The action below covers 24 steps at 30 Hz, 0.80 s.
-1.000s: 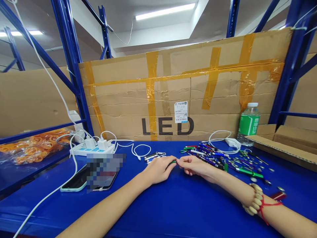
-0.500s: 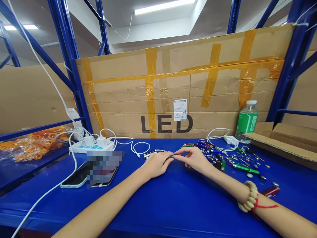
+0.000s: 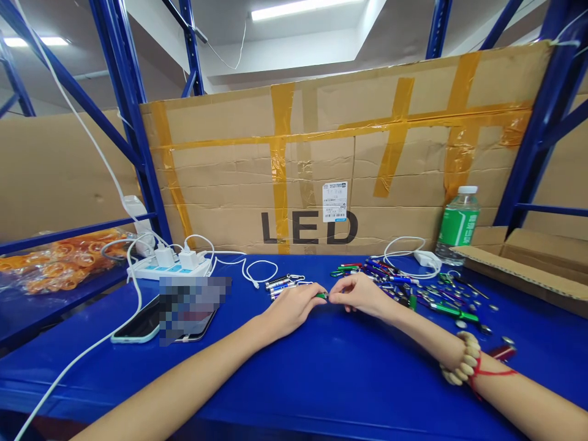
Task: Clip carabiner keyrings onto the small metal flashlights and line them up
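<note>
My left hand (image 3: 291,309) and my right hand (image 3: 361,294) meet fingertip to fingertip over the blue table top (image 3: 321,380). Both are closed in a pinch on a small green keychain flashlight (image 3: 322,296), of which only a short green bit shows between the fingers. A few finished silver and blue flashlights (image 3: 285,283) lie just behind my left hand. A heap of coloured flashlights and loose parts (image 3: 413,288) spreads to the right of my right hand. A bead bracelet and red string sit on my right wrist.
Two phones (image 3: 151,321) lie at the left, cabled to a white power strip (image 3: 169,266). A taped cardboard sheet marked LED (image 3: 321,177) walls the back. A green bottle (image 3: 457,226), a white charger (image 3: 425,257) and an open carton (image 3: 523,263) stand at the right. Orange rings in a bag (image 3: 55,266) lie far left.
My right hand's fingers, spread half a second ago, have curled back into a pinch at the flashlight's end. Both hands stay in the same spot; the view shifted slightly.
</note>
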### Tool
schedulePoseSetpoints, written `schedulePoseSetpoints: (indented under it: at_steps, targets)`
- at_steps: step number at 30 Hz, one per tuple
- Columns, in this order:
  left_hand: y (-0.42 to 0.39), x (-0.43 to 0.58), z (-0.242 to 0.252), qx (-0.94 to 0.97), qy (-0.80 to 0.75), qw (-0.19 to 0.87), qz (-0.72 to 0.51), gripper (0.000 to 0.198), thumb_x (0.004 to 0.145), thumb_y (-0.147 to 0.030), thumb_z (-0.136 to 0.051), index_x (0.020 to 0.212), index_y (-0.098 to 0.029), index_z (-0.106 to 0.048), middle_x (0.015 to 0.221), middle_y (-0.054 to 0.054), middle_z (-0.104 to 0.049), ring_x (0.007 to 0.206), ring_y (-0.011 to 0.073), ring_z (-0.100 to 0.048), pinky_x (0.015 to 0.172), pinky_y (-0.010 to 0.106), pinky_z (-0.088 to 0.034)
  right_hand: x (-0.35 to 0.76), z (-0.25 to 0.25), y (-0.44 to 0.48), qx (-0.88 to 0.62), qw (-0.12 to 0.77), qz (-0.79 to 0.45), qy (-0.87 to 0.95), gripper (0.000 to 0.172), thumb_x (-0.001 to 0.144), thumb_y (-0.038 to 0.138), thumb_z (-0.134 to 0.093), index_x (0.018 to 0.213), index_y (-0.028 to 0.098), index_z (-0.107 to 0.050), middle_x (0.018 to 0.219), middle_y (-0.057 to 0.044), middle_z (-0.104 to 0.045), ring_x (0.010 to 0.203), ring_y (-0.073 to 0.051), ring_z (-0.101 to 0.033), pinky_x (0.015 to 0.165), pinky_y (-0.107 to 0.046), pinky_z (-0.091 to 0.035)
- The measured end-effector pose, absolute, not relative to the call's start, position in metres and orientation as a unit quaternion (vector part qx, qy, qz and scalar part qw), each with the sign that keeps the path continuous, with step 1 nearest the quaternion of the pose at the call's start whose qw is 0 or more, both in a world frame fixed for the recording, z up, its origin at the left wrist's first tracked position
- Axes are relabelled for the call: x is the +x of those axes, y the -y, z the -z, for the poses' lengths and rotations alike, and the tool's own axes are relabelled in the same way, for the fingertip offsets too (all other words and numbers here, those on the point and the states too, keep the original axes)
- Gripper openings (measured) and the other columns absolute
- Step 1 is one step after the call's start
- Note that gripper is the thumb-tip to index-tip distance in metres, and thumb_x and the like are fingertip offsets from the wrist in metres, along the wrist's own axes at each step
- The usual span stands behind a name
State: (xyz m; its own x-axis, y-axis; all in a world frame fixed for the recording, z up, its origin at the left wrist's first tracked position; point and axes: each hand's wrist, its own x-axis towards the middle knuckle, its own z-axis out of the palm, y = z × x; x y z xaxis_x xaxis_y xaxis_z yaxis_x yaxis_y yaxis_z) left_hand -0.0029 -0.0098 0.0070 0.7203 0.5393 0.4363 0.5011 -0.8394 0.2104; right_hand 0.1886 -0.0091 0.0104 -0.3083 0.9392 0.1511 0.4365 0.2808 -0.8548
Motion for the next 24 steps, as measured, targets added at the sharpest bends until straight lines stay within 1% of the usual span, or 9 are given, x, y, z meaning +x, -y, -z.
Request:
schedulePoseSetpoints:
  at_steps: [4, 7, 11, 15, 18, 21, 24]
  targets:
    - [0.0115, -0.0032, -0.0045, 0.928, -0.273, 0.052, -0.246, 0.017, 0.091, -0.022, -0.038, 0.098, -0.016, -0.051, 0.098, 0.006, -0.063, 0.089, 0.0170, -0.060, 0.077, 0.027, -0.045, 0.1871, -0.0081, 0.0099, -0.475, 0.332, -0.387, 0.717, 0.030, 0.057, 0.041, -0.068, 0.062, 0.012, -0.065, 0.052, 0.001, -0.057, 0.042, -0.005, -0.046, 0.042, -0.018, -0.036]
    - [0.0109, -0.0033, -0.0018, 0.926, -0.271, 0.047, -0.257, 0.015, 0.091, -0.023, -0.039, 0.097, -0.017, -0.051, 0.097, 0.005, -0.063, 0.088, 0.0168, -0.060, 0.077, 0.027, -0.046, 0.1855, -0.0077, 0.0110, -0.479, 0.327, -0.393, 0.713, 0.030, 0.057, 0.042, -0.067, 0.061, 0.012, -0.064, 0.052, 0.001, -0.056, 0.042, -0.005, -0.046, 0.042, -0.018, -0.035]
    - [0.0080, -0.0041, 0.0020, 0.913, -0.274, 0.034, -0.300, 0.013, 0.090, -0.024, -0.041, 0.090, -0.017, -0.052, 0.095, 0.005, -0.064, 0.089, 0.0171, -0.060, 0.077, 0.027, -0.046, 0.1835, -0.0051, 0.0117, -0.479, 0.329, -0.394, 0.712, 0.037, 0.060, 0.049, -0.066, 0.062, 0.013, -0.061, 0.052, 0.002, -0.052, 0.042, -0.005, -0.044, 0.041, -0.017, -0.034]
    - [0.0059, -0.0045, 0.0009, 0.912, -0.275, 0.023, -0.305, 0.016, 0.090, -0.025, -0.041, 0.087, -0.017, -0.054, 0.093, 0.005, -0.064, 0.087, 0.0164, -0.060, 0.079, 0.028, -0.046, 0.1823, -0.0018, 0.0106, -0.485, 0.330, -0.399, 0.705, 0.043, 0.057, 0.056, -0.067, 0.062, 0.014, -0.059, 0.048, 0.003, -0.047, 0.042, -0.005, -0.042, 0.041, -0.017, -0.032]
    - [0.0056, -0.0048, -0.0021, 0.915, -0.264, 0.017, -0.306, 0.018, 0.090, -0.024, -0.041, 0.096, -0.017, -0.056, 0.097, 0.006, -0.065, 0.090, 0.0165, -0.060, 0.082, 0.028, -0.046, 0.1821, -0.0024, 0.0103, -0.488, 0.328, -0.408, 0.698, 0.047, 0.057, 0.060, -0.065, 0.061, 0.014, -0.057, 0.046, 0.004, -0.045, 0.042, -0.004, -0.039, 0.041, -0.017, -0.031]
    - [0.0052, -0.0045, -0.0037, 0.916, -0.254, 0.018, -0.310, 0.023, 0.090, -0.021, -0.040, 0.109, -0.019, -0.055, 0.104, 0.005, -0.064, 0.094, 0.0164, -0.059, 0.086, 0.029, -0.045, 0.1826, -0.0044, 0.0106, -0.490, 0.328, -0.418, 0.691, 0.046, 0.059, 0.059, -0.065, 0.061, 0.014, -0.056, 0.046, 0.004, -0.045, 0.042, -0.004, -0.038, 0.041, -0.017, -0.030]
    - [0.0038, -0.0026, -0.0026, 0.919, -0.258, 0.019, -0.296, 0.024, 0.091, -0.020, -0.039, 0.108, -0.018, -0.056, 0.101, 0.005, -0.065, 0.093, 0.0162, -0.059, 0.085, 0.028, -0.045, 0.1832, -0.0049, 0.0097, -0.496, 0.325, -0.416, 0.689, 0.043, 0.057, 0.056, -0.068, 0.061, 0.014, -0.057, 0.046, 0.003, -0.046, 0.043, -0.004, -0.040, 0.041, -0.017, -0.030]
